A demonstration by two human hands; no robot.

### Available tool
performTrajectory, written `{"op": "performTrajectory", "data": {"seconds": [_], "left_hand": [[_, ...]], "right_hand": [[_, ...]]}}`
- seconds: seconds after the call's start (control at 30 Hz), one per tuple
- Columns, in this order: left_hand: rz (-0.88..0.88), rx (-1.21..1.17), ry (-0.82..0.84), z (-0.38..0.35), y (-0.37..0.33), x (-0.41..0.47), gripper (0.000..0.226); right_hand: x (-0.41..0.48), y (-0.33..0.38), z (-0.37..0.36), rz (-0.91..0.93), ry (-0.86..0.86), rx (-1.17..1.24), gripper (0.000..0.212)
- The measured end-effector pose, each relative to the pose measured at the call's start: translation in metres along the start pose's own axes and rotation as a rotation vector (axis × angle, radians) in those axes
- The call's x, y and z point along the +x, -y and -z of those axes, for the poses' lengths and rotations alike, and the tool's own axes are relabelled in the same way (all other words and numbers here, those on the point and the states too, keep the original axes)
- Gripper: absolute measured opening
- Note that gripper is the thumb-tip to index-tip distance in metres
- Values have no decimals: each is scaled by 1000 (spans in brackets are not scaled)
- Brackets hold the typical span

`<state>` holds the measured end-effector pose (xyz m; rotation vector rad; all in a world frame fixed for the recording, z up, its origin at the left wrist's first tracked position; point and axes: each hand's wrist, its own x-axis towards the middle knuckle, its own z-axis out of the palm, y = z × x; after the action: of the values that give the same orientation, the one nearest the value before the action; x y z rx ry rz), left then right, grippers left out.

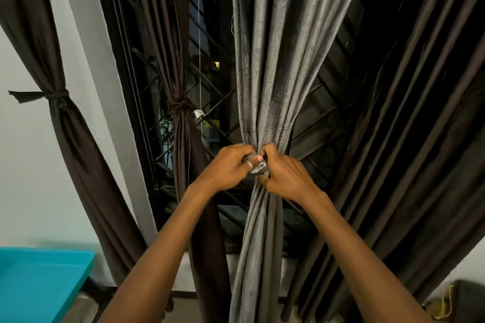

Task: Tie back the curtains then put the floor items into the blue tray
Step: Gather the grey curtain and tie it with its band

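**Both hands cinching the grey curtain**

Forearms are reaching up from 6 o'clock toward the grey curtain (265, 65), which is hanging at centre before a dark window grille (210, 123). At 8 o'clock the blue tray (39, 288) is sitting low against a white wall (31, 178). Two brown curtains at 9 o'clock (65, 123) and 10 o'clock (183, 139) are hanging already tied, while a dark brown curtain (409, 139) at 3 o'clock is hanging loose. The left hand (228, 168) and right hand (286, 176) are meeting at the gathered waist, fingers (258, 158) curling tight around a bunched grey tie (258, 168).
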<state>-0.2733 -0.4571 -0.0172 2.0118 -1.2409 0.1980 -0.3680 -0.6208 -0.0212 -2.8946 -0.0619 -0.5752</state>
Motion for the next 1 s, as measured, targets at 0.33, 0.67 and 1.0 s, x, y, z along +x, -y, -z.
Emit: {"op": "performTrajectory", "data": {"seconds": [0.33, 0.67, 1.0], "left_hand": [[25, -40, -8, -8, -1, -4, 22], [176, -187, -30, -17, -5, -6, 29], [363, -512, -141, -28, -5, -6, 14]], "right_hand": [[-24, -10, -18, 117, -219, -141, 43], [-37, -15, -25, 126, -465, -104, 27], [-27, -23, -16, -113, -422, 325, 13]]}}
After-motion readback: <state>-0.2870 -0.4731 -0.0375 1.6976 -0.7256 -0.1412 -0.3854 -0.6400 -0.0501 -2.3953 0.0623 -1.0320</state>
